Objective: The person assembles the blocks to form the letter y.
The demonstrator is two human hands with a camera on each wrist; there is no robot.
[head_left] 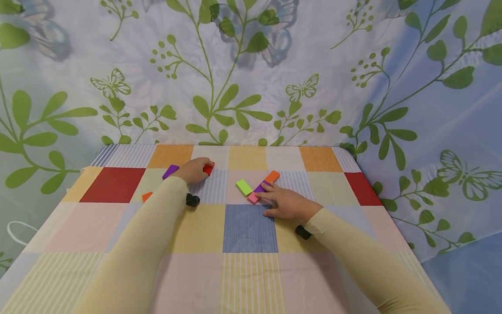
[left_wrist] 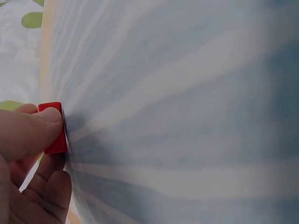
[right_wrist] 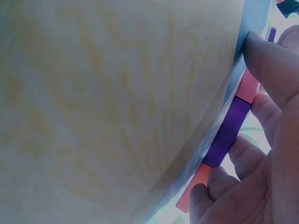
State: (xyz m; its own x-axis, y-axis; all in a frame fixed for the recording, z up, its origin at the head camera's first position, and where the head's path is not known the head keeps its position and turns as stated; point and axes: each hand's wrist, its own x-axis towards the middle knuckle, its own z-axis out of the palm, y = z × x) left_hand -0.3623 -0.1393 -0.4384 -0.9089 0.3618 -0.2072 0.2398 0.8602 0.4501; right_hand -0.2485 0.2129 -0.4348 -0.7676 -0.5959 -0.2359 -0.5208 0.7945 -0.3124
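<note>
Beside row of blocks, right hand [head_left: 288, 203]: fingers relaxed, touching row, grasping none. Row: pink block [head_left: 253, 198], purple block [right_wrist: 228, 132], orange block [head_left: 273, 176], end to end; this part looks done. Loose orange block [head_left: 147, 196] by left sleeve [head_left: 147, 226]. Green block [head_left: 244, 187] just beside row, outside its line. Farther, left hand [head_left: 193, 171] pinches red block [left_wrist: 56, 143], apart from row; loose purple block [head_left: 170, 171] near that hand. Four blocks outside row, seemingly left to place. No brand, label or writing readable.

Smooth red block [left_wrist: 58, 143], matt tablecloth [head_left: 196, 279]
</note>
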